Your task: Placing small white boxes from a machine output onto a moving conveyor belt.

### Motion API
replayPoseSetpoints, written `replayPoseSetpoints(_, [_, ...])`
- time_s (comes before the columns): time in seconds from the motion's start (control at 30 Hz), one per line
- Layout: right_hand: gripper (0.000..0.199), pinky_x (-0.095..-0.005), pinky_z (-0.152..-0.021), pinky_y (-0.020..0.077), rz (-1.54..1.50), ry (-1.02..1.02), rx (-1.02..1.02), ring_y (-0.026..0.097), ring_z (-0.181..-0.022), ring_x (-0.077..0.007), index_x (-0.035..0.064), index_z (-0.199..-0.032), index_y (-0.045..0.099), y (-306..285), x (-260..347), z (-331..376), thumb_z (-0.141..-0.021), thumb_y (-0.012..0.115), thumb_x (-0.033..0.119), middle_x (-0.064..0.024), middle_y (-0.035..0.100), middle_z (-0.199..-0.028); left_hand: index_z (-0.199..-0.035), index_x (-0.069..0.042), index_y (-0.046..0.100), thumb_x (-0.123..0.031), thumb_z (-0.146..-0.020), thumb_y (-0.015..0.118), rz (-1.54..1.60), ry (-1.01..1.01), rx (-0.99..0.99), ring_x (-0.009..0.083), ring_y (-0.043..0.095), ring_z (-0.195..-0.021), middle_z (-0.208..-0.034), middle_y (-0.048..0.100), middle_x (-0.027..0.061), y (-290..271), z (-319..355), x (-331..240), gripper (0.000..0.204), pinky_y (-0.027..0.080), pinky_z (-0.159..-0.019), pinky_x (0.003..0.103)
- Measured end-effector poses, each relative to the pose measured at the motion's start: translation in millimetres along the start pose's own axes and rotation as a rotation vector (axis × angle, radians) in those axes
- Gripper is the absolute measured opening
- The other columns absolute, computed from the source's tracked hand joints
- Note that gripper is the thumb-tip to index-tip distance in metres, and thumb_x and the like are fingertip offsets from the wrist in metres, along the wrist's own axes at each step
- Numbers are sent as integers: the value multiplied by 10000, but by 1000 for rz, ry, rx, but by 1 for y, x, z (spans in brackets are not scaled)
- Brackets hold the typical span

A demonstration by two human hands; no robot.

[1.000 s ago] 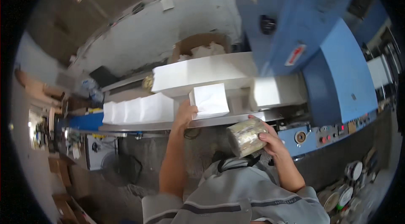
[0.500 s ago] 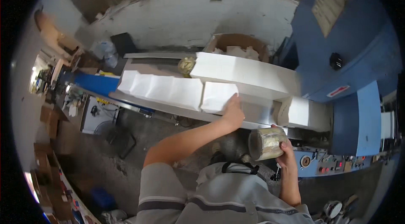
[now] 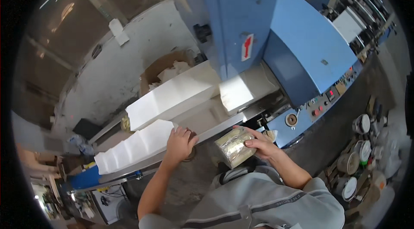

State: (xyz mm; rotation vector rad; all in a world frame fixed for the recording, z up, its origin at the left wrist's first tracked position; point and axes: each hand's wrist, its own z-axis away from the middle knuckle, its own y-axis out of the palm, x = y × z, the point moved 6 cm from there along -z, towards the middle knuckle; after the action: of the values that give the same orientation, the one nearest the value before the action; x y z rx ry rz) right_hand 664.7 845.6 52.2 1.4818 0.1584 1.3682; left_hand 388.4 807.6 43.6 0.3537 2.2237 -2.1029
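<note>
A row of white paper stacks (image 3: pixel 138 145) lies along the near side of a metal conveyor bed. My left hand (image 3: pixel 177 145) rests against its right end, fingers stretched out and touching the paper. My right hand (image 3: pixel 264 146) grips a yellowish cylinder wrapped in shiny clear film (image 3: pixel 235 146), in front of my body and off the bed. Behind the row stands a longer white paper stack (image 3: pixel 170 93). Farther right, another white paper block (image 3: pixel 246 89) sits by the blue machine. Part of a brown round thing shows beside my left hand; its kind is unclear.
A tall blue machine (image 3: pixel 241 9) rises at the bed's right end, its control panel (image 3: pixel 319 108) facing my side. Behind the bed stands a cardboard box (image 3: pixel 148 73) with paper scraps. Several tubs (image 3: pixel 347 163) stand on the floor at right.
The view has swung right, showing more of the blue machine. The gap in the near paper row has closed up at my left hand. My right hand has tilted the wrapped cylinder.
</note>
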Motion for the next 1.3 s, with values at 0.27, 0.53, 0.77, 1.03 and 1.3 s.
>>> replayPoseSetpoints(0.27, [806, -326, -1034, 418, -1, -4, -48, 532, -1216, -220, -11, -1489, 281, -31, 9, 24, -839, 703, 213, -148, 521, -1343, -1062, -50, 699, -541, -949, 463, -117, -212, 375, 346, 625, -1027, -1017, 683, 209, 10, -7, 3, 556, 382, -1029, 488])
replayPoseSetpoints(0.53, [806, -346, -1043, 422, -45, 21, -47, 538, -1219, -237, -5, -1482, 290, -50, 11, 34, -829, 710, 210, -150, 519, -1340, -1226, 52, 576, -446, -962, 532, 870, -500, 90, 296, 627, -1061, -1087, 665, 226, 56, -74, -37, 565, 452, -954, 378])
replayPoseSetpoints(0.77, [790, -343, -1028, 436, -60, -16, -37, 553, -1197, -229, -5, -1468, 308, -63, 19, 43, -821, 715, 197, -138, 539, -1318, -1359, 159, 297, -583, -838, 619, 709, -484, -106, 456, 549, -1182, -1234, 555, 361, 26, -174, -134, 962, 436, -986, 432])
replayPoseSetpoints(1.03, [794, -333, -1015, 443, -61, -34, -59, 561, -1179, -209, -10, -1467, 306, -87, 15, 50, -826, 719, 213, -119, 548, -1302, -1294, 243, 243, -406, -796, 647, 547, -596, 63, 474, 581, -1118, -1161, 554, 419, 32, -188, -142, 912, 448, -976, 442])
replayPoseSetpoints(1.3, [800, -324, -1026, 426, -35, -9, -20, 539, -1199, -200, 3, -1482, 292, -75, 18, 40, -825, 709, 190, -118, 536, -1322, -1270, 143, 419, -251, -776, 636, 714, -583, -91, 427, 614, -1078, -1121, 613, 342, 36, -173, -121, 668, 475, -941, 410])
